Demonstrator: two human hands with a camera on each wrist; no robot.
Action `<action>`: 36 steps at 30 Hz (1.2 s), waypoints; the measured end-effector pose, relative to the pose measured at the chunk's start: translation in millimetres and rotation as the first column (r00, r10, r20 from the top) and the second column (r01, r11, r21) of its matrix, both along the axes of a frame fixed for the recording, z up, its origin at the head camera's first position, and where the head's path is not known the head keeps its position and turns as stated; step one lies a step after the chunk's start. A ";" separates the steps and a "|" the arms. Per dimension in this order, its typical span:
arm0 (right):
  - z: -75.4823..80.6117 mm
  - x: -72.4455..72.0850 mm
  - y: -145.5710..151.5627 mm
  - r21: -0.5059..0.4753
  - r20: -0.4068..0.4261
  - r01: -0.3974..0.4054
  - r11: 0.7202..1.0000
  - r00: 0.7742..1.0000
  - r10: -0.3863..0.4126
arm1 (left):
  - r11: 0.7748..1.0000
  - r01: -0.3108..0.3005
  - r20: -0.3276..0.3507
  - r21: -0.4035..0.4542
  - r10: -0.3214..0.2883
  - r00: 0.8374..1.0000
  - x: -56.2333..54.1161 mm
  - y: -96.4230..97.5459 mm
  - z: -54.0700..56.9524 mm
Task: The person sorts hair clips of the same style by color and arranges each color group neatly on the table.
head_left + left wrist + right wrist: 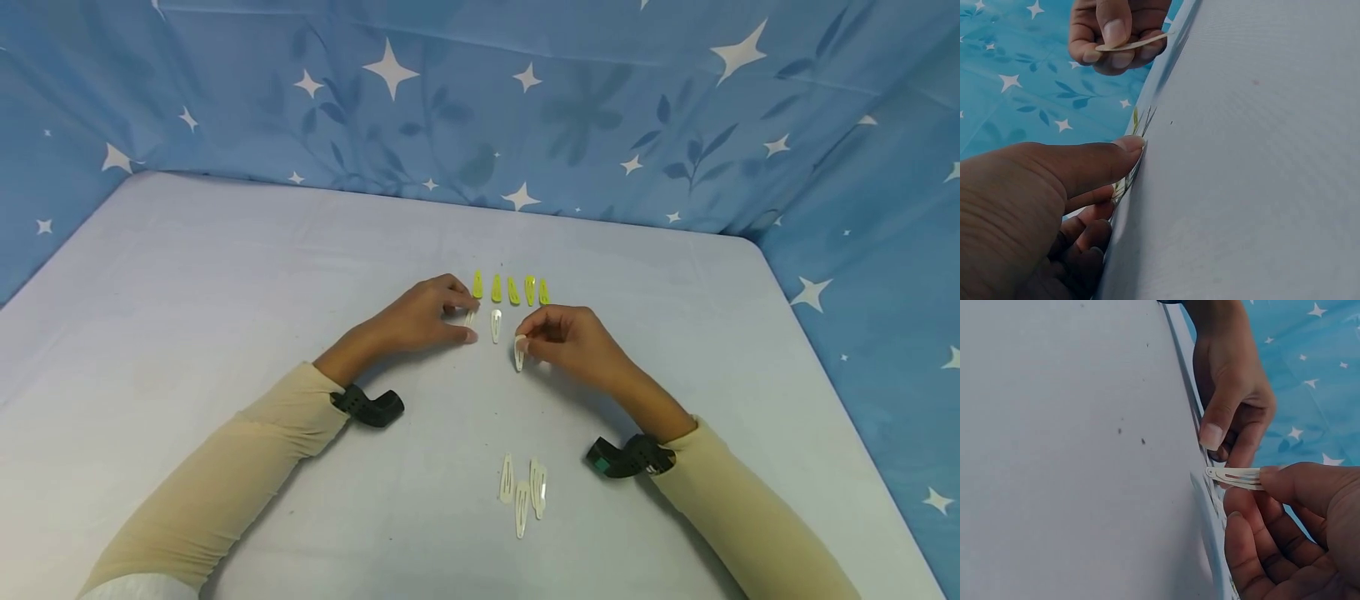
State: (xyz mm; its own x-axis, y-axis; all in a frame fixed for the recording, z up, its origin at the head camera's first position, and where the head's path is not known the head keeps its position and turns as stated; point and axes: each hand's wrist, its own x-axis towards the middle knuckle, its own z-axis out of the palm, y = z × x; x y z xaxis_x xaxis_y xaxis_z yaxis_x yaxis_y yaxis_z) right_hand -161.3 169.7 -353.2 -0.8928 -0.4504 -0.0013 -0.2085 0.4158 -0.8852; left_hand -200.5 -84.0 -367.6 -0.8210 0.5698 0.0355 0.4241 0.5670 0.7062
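Observation:
My right hand (568, 340) pinches a white snap hair clip (1235, 477) between thumb and fingers, its narrow end pointing down above the table in the head view. At the left, my left hand (429, 317) has thumb and fingertips at the two ends of another white snap hair clip (470, 319), largely hidden by them in the left wrist view. Between both hands lies a single white hair clip (496, 326). Several yellow snap hair clips (497, 288) form a row just beyond, the leftmost right by my left fingertips.
Nearer me on the white-covered table (360, 517) lies a loose group of white hair clips (521, 508), two of them overlapping. A blue curtain (465, 108) with white stars borders the table's far and right sides. Dark wrist cameras (367, 407) sit on both wrists.

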 end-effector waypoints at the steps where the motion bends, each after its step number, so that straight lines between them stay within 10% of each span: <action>1: -0.1 -1.4 -0.5 0.003 0.001 0.005 1.000 1.000 -0.005 | 1.000 0.000 0.001 -0.002 0.000 1.000 0.0 0.1 -0.1; 36: -8.0 -25.8 -13.9 0.173 -0.061 0.169 0.970 0.985 -0.161 | 1.000 -0.011 -0.001 -0.001 0.011 1.000 -0.6 1.1 -2.7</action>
State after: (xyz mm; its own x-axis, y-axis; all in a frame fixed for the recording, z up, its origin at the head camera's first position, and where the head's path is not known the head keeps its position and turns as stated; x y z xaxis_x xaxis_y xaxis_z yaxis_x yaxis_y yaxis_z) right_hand -187.1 155.8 -361.3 -0.9558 -0.2930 -0.0249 -0.1626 0.5971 -0.7855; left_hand -201.1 -82.9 -370.3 -0.8272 0.5608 0.0357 0.4187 0.5726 0.7048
